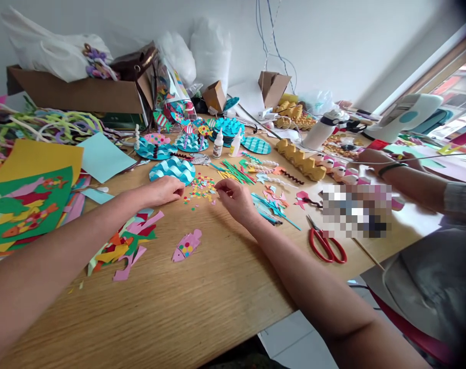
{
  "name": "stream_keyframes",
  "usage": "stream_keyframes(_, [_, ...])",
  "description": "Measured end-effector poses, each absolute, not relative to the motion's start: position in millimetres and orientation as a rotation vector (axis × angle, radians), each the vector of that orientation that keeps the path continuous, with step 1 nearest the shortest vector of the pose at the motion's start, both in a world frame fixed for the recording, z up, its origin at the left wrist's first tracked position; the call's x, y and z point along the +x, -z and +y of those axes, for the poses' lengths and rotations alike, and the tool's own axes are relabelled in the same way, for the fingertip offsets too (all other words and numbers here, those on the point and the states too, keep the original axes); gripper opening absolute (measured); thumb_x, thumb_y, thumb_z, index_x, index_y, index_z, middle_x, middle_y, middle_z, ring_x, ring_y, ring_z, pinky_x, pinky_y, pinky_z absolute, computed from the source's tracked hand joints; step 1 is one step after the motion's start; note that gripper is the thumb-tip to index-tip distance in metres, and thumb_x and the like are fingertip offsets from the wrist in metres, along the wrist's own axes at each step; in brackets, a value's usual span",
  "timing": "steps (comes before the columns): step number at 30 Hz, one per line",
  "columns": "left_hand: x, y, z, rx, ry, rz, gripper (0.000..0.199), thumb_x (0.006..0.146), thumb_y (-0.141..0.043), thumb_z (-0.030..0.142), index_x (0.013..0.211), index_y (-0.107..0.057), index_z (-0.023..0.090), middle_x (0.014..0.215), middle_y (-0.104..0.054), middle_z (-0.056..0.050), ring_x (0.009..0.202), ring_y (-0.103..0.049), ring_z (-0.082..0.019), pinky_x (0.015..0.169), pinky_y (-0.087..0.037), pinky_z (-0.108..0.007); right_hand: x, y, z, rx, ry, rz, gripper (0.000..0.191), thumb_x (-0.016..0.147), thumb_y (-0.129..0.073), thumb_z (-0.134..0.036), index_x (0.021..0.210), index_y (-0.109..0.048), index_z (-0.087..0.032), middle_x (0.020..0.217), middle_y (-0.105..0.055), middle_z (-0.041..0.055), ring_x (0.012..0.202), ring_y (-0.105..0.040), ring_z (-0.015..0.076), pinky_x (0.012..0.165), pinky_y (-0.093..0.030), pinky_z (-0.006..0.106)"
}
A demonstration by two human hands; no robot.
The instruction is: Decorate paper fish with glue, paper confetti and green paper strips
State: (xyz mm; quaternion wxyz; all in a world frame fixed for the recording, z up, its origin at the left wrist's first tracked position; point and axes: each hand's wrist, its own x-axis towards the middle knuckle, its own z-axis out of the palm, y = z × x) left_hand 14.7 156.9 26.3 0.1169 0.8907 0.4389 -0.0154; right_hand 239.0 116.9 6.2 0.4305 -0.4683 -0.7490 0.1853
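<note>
A loose pile of small coloured paper dots [202, 188] lies between my two hands. My left hand [166, 190] rests at the pile's left edge with its fingers curled in; anything in them is hidden. On the other side, my right hand [235, 197] has thumb and forefinger pinched together, and whatever is between them is too small to name. Closer to me lies a pink paper fish [187, 246] with several coloured dots on its body. Just behind my left hand sits a blue disc with white waves [172, 170].
Paper scraps [127, 241] lie left, beside coloured sheets [29, 205]. Two glue bottles [218, 144] stand behind the dots. Red-handled scissors [327, 246], pipe cleaners [267, 207] and a yellow egg carton strip [300, 159] are to the right, where another person's arm [413, 177] reaches in.
</note>
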Motion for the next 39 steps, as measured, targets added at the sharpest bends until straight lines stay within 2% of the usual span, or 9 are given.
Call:
stream_keyframes(15, [12.3,-25.7,157.8,2.598,0.045,1.265,0.014,0.071,-0.044,0.022,0.068,-0.058,0.018,0.073,-0.061,-0.003,0.069,-0.054,-0.016,0.060,-0.035,-0.024,242.5,-9.0,119.2,-1.159,-0.413,-1.848,0.016,0.070,-0.046,-0.009,0.073,-0.059,-0.017,0.071,-0.061,0.0009,0.063,-0.053,0.0100,0.059,-0.042,0.021])
stream_keyframes(26, [16.8,-34.5,154.9,2.625,-0.096,1.320,0.025,0.075,-0.036,0.025,0.077,-0.059,0.019,0.083,-0.065,-0.002,0.076,-0.057,-0.016,0.068,-0.040,-0.025,253.4,-16.1,124.5,-1.122,-0.336,-1.690,0.014,0.072,-0.046,-0.013,0.074,-0.059,-0.017,0.073,-0.061,0.0013,0.062,-0.052,0.0107,0.058,-0.042,0.022])
stream_keyframes(31, [26.6,-38.9,152.4,2.624,-0.155,1.393,0.026,0.078,-0.036,0.026,0.079,-0.062,0.019,0.081,-0.067,-0.001,0.075,-0.060,-0.016,0.067,-0.042,-0.024,253.9,-16.1,126.0,-1.133,-0.353,-1.691,0.014,0.073,-0.046,-0.014,0.074,-0.059,-0.018,0.072,-0.060,0.0007,0.062,-0.051,0.0103,0.060,-0.042,0.022])
stream_keyframes(36, [34.1,-33.4,161.2,2.813,-0.192,1.279,0.029,0.080,-0.037,0.020,0.089,-0.065,0.018,0.094,-0.067,-0.003,0.086,-0.060,-0.016,0.076,-0.044,-0.025,254.3,-15.5,126.4,-1.141,-0.364,-1.701,0.014,0.073,-0.046,-0.014,0.075,-0.060,-0.017,0.074,-0.061,0.0017,0.064,-0.052,0.0112,0.062,-0.043,0.023])
stream_keyframes(39, [36.3,-26.4,168.5,2.878,-0.188,1.259,0.029,0.079,-0.039,0.016,0.091,-0.066,0.016,0.094,-0.066,-0.006,0.089,-0.058,-0.018,0.080,-0.044,-0.028,254.6,-15.4,126.3,-1.157,-0.368,-1.708,0.015,0.073,-0.045,-0.013,0.075,-0.060,-0.017,0.073,-0.061,0.0015,0.065,-0.054,0.0117,0.063,-0.044,0.023])
